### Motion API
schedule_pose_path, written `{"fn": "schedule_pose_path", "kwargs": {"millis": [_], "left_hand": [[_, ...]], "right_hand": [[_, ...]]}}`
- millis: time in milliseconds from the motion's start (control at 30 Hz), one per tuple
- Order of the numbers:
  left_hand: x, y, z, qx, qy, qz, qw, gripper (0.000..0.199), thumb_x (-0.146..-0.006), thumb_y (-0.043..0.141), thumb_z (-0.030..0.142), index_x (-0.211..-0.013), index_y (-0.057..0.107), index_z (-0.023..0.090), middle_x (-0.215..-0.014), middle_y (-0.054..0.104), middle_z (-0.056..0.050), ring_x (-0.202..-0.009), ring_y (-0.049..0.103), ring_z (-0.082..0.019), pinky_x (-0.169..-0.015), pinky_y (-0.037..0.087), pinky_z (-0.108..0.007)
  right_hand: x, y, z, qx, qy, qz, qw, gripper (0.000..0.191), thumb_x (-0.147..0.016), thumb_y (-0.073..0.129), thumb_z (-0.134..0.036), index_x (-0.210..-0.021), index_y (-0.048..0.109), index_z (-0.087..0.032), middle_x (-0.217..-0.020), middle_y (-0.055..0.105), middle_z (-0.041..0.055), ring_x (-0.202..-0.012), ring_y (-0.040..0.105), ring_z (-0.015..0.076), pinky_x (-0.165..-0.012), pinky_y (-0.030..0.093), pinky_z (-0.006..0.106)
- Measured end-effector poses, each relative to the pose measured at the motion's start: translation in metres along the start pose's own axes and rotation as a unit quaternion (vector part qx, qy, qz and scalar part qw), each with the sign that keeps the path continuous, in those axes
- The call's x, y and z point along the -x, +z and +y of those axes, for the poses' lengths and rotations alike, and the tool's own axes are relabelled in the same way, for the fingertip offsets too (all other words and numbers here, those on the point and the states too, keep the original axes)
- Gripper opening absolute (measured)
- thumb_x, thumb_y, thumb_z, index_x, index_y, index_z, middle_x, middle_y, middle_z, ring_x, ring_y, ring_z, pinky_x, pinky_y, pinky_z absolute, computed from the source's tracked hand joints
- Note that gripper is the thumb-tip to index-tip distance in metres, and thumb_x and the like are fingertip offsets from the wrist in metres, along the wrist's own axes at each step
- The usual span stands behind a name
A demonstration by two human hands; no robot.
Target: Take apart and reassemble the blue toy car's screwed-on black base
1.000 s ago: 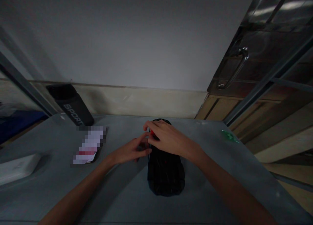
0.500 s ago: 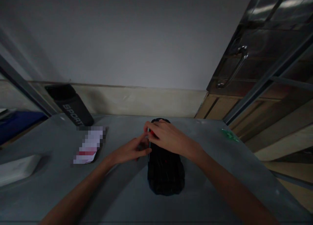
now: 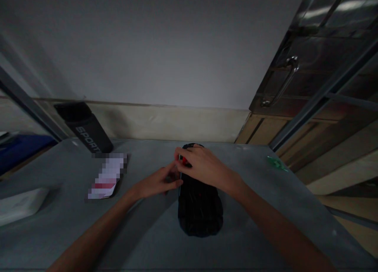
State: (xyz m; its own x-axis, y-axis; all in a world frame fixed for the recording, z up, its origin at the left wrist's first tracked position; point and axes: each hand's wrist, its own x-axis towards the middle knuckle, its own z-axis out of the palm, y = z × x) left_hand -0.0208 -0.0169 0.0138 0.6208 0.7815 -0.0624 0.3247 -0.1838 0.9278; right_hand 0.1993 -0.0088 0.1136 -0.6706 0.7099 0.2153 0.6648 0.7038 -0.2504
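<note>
A black, elongated object [image 3: 201, 209], shaped like a toy car, lies on the grey table [image 3: 153, 240] with its long side pointing away from me. My right hand [image 3: 199, 163] rests over its far half, thumb and fingers pinched together at its left edge beside a small red spot. Whatever is in that pinch is too small to make out. Against the left edge is my left hand [image 3: 162, 180], its thumb on the black object and its index finger reaching up to the right fingertips. Its other fingers are shaded, and it appears to grip nothing.
On the left are a phone [image 3: 109, 175], a black bottle [image 3: 88, 128] marked SPORT and a white object [image 3: 23, 205]. A green crumpled piece [image 3: 277, 163] sits near the right edge. Behind the table stands a wall [image 3: 177, 124].
The fingertips of my right hand have shifted very slightly at the left edge of the black object. Everything else looks the same.
</note>
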Motion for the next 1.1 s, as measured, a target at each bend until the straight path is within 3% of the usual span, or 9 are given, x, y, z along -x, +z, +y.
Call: {"fn": "schedule_pose_path", "kwargs": {"millis": [133, 300, 400, 533, 667, 800, 933, 1100], "left_hand": [[0.0001, -0.0005, 0.0005, -0.004, -0.001, -0.008, 1.000, 0.065, -0.102, 0.065, 0.055, -0.157, 0.043, 0.027, -0.100, 0.061, -0.002, -0.078, 0.061, -0.016, -0.053, 0.054, -0.022], [-0.0003, -0.0006, 0.0028, -0.014, -0.002, -0.006, 1.000, 0.062, -0.101, 0.065, 0.055, -0.152, 0.046, 0.026, -0.099, 0.060, -0.001, -0.077, 0.060, -0.016, -0.052, 0.053, -0.021], [0.0002, -0.0006, 0.0046, -0.016, -0.004, -0.011, 1.000, 0.061, -0.101, 0.065, 0.054, -0.152, 0.043, 0.026, -0.100, 0.061, -0.001, -0.079, 0.061, -0.017, -0.053, 0.053, -0.022], [0.0011, -0.0007, 0.0044, -0.016, -0.006, -0.004, 1.000, 0.051, -0.102, 0.064, 0.054, -0.142, 0.050, 0.024, -0.100, 0.060, -0.002, -0.082, 0.061, -0.017, -0.054, 0.053, -0.022], [0.0006, -0.0012, 0.0024, -0.016, -0.002, -0.011, 1.000, 0.056, -0.103, 0.064, 0.053, -0.149, 0.045, 0.026, -0.104, 0.061, -0.002, -0.080, 0.062, -0.017, -0.055, 0.055, -0.023], [-0.0001, -0.0013, 0.0031, -0.017, 0.004, -0.003, 1.000, 0.055, -0.101, 0.066, 0.055, -0.145, 0.050, 0.025, -0.101, 0.061, -0.002, -0.078, 0.062, -0.016, -0.054, 0.053, -0.022], [0.0008, -0.0008, 0.0062, -0.019, -0.004, -0.003, 1.000, 0.049, -0.103, 0.064, 0.052, -0.142, 0.050, 0.026, -0.099, 0.061, -0.001, -0.077, 0.059, -0.015, -0.056, 0.054, -0.022], [0.0010, -0.0006, 0.0061, -0.021, -0.004, -0.008, 1.000, 0.046, -0.102, 0.064, 0.055, -0.134, 0.051, 0.024, -0.097, 0.060, -0.001, -0.081, 0.061, -0.017, -0.055, 0.054, -0.023]], "right_hand": [[0.0007, -0.0006, -0.0003, -0.011, -0.033, 0.005, 0.999, 0.016, -0.103, 0.062, -0.016, -0.115, 0.070, -0.022, -0.105, 0.079, 0.0063, -0.098, 0.070, 0.0219, -0.097, 0.047, 0.036], [0.0008, 0.0005, -0.0019, 0.002, 0.000, 0.000, 1.000, 0.018, -0.107, 0.059, -0.020, -0.122, 0.069, -0.021, -0.098, 0.078, 0.0074, -0.096, 0.071, 0.0238, -0.094, 0.049, 0.037], [0.0003, 0.0002, -0.0026, -0.017, -0.029, -0.004, 0.999, 0.025, -0.103, 0.062, -0.015, -0.128, 0.068, -0.020, -0.104, 0.079, 0.0079, -0.101, 0.071, 0.0230, -0.099, 0.048, 0.036], [0.0003, -0.0015, -0.0019, -0.008, -0.026, -0.003, 1.000, 0.016, -0.106, 0.060, -0.018, -0.119, 0.070, -0.020, -0.100, 0.079, 0.0080, -0.096, 0.071, 0.0238, -0.097, 0.049, 0.039], [0.0012, -0.0020, 0.0008, -0.030, -0.050, 0.001, 0.998, 0.020, -0.103, 0.062, -0.014, -0.120, 0.068, -0.021, -0.110, 0.079, 0.0078, -0.104, 0.071, 0.0225, -0.101, 0.048, 0.037], [0.0012, -0.0021, -0.0001, -0.014, -0.028, 0.002, 0.999, 0.014, -0.108, 0.057, -0.020, -0.115, 0.070, -0.021, -0.104, 0.079, 0.0085, -0.099, 0.071, 0.0238, -0.096, 0.050, 0.038], [0.0003, -0.0019, -0.0040, -0.023, -0.053, -0.001, 0.998, 0.017, -0.103, 0.061, -0.016, -0.118, 0.069, -0.020, -0.109, 0.079, 0.0081, -0.103, 0.071, 0.0225, -0.102, 0.049, 0.037], [0.0011, 0.0021, -0.0047, 0.005, -0.021, 0.003, 1.000, 0.020, -0.109, 0.054, -0.017, -0.125, 0.067, -0.017, -0.102, 0.079, 0.0103, -0.102, 0.073, 0.0245, -0.100, 0.051, 0.040]]}}
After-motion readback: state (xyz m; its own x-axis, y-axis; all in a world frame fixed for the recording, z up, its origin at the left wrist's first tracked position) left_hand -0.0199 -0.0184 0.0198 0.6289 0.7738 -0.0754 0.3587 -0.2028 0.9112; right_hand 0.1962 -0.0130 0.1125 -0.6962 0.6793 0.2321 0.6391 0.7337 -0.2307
